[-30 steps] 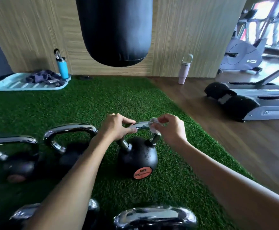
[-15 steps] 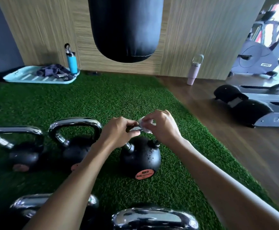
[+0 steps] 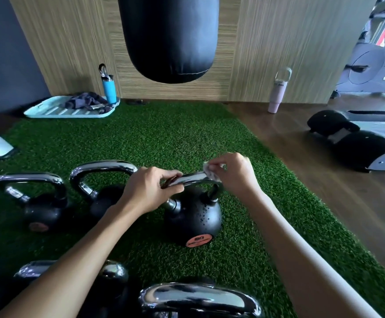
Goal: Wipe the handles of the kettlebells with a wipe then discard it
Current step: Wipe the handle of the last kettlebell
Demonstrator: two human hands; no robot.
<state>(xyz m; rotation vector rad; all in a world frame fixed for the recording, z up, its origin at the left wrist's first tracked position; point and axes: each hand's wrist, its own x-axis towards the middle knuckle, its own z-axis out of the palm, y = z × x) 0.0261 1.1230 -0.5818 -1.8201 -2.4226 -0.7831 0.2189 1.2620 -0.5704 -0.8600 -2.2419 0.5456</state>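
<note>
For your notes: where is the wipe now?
Head view, centre-right: the right hand pinches the wipe at the right end of the kettlebell handle, opposite the left hand.

**Black iron, chrome and green turf**

The kettlebell [image 3: 192, 220] is matte black, flecked with small pale specks. It has a round orange label [image 3: 198, 240] low on its face and a mirror-bright chrome handle [image 3: 193, 180]. The wipe [image 3: 209, 171] is white. The turf [image 3: 164, 138] is grass green, bordered by a brown wood floor [image 3: 324, 180]. The punching bag [image 3: 168, 37] is black, and the wall panel [image 3: 267, 42] is tan with fine streaked grain. A bottle [image 3: 108, 89] is bright blue, a tumbler [image 3: 276, 97] pale lilac, and a tray [image 3: 49, 111] light aqua.
</note>
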